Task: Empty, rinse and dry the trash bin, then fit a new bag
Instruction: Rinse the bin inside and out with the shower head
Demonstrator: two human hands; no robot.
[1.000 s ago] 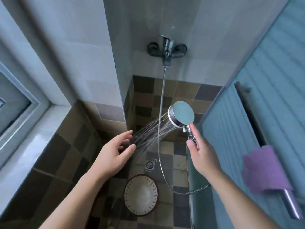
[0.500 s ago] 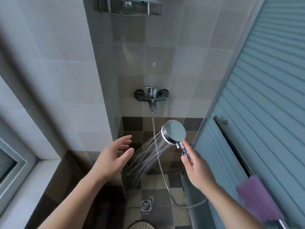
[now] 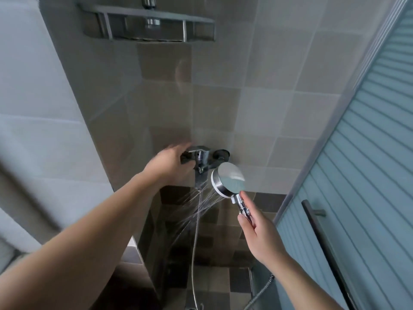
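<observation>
Trash bin out of sight from where I stand — only the shower corner shows, with the right hand (image 3: 260,233) wrapped round the chrome handle of the shower head (image 3: 228,181), which sprays water down and to the left across its hose (image 3: 196,231). The left hand (image 3: 168,163) reaches to the wall mixer tap (image 3: 202,157) and lies against its left end — blurred, so I cannot tell whether the fingers grip it. A metal shelf (image 3: 147,25) hangs above.

Glossy chrome shower head (image 3: 228,182) (metal hose (image 3: 196,238)), matt wall tiles (image 3: 257,108)
</observation>
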